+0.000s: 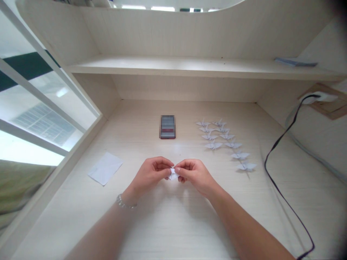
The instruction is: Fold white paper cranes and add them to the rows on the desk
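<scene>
The left hand [148,174] and right hand [193,174] pinch a small folded white paper [174,174] over the pale wood-grain worktop [173,231], with rows of origami cranes [222,141] beyond it, a loose paper sheet [105,168] to its left, and a black cable [282,173] to its right.

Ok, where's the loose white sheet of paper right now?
In the head view, the flat white paper sheet lies on the pale desk, just left of the left hand, and below and left of the blurred dark object.
</scene>
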Demonstrator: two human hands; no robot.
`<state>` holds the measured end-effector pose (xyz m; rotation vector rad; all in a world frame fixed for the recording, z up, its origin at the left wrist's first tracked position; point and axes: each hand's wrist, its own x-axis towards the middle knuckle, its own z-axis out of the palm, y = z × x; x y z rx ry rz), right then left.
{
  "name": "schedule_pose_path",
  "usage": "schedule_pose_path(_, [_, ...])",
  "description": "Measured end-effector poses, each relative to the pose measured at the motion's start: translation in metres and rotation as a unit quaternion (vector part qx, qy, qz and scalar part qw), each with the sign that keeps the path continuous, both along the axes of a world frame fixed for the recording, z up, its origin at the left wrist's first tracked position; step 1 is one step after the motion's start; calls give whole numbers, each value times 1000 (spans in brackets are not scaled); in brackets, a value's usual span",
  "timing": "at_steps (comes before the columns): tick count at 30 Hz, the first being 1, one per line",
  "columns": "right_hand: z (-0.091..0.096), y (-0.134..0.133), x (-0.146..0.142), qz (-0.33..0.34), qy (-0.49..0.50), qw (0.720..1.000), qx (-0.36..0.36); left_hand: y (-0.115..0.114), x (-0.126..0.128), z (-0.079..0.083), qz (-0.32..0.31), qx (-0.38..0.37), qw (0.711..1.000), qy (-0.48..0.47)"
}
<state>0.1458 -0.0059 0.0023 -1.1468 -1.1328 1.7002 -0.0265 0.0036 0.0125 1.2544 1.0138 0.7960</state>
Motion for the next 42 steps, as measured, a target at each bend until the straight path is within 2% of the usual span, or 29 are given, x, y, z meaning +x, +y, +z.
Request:
schedule_pose_path(6, [3,-1,-2,-21,-15,1000,14,-1,6,-2,47,1,999,-6])
schedule_pose_path(10, [3,-2,-5,-44,-40,997,39,-1,11,-7,82,-56,993,-64])
schedule_pose_path(14, [1,-3,-6,-59,-85,992,68,-1,13,-9,89,-107,983,-120])
schedule_pose_path(20, [0,-7,-7,-66,-182,970,146,-2,11,-7,84,-48,993,-60])
schedule_pose_path(27, [-1,-4,-5,-36,-134,985,107,-3,10,-6,111,4,991,-71])
schedule_pose_path(32, [1,-6,-4,-46,-177,973,142,-4,10,-6,89,24,995,-42])
schedule_pose_path(35, [1,-7,-6,-44,-192,968,154,-4,11,-8,109,44,992,-38])
schedule_pose_path(38, [0,-7,-7,-39,-179,973,144,-4,12,-10,125,45,990,-45])
schedule_pose_path(42, [0,-5,-5,-44,-153,978,134,-2,10,-9,110,0,991,-76])
